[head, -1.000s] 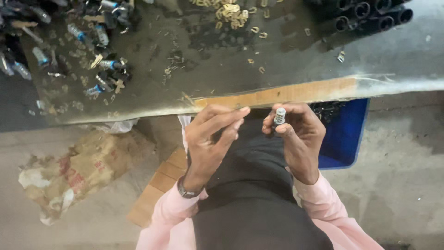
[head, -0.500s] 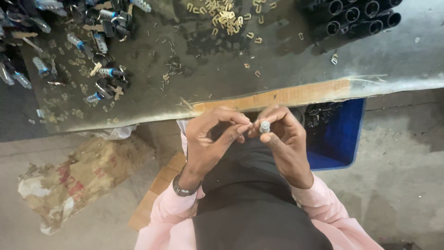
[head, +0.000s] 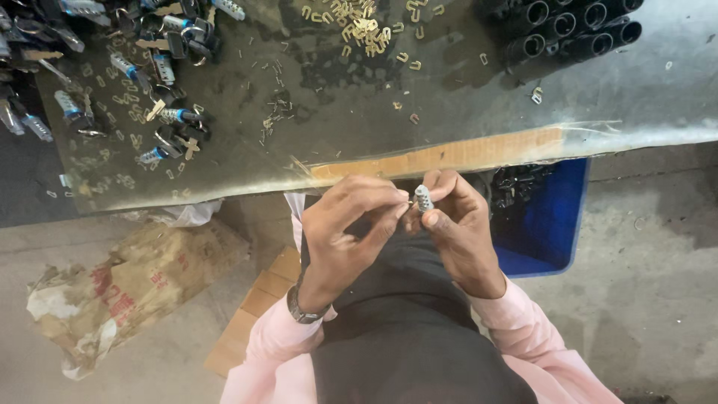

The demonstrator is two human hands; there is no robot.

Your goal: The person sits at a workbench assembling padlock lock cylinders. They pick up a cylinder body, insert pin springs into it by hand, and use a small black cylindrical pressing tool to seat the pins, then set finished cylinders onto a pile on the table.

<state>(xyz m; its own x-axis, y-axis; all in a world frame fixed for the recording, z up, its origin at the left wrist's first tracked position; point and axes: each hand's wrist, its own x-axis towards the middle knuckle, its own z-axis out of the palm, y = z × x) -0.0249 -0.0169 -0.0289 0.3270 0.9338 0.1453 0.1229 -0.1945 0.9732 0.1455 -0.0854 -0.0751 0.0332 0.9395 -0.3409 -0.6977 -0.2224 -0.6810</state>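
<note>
While the right hand (head: 458, 228) pinches a small ribbed silver metal cylinder (head: 424, 198) upright just below the near edge of the grey worktable (head: 636, 97), the left hand (head: 345, 232) closes its fingertips (head: 400, 200) beside it, on what I cannot tell. Steady alignment probably matters most. Small brass clips (head: 363, 26) lie farther off; black tubes (head: 568, 30) far right.

Colours at the grey workbench (head: 636, 105)

Pink sleeves (head: 516, 329), silver ribbed cylinder (head: 424, 198), brass-yellow clips (head: 363, 26) by the far edge, blue crate (head: 550, 217), black tubes (head: 568, 30).

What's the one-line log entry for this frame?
right hand: pinches small ribbed metal cylinder | left hand: fingertips at cylinder | both below workbench edge | blue bin beside right hand
</note>
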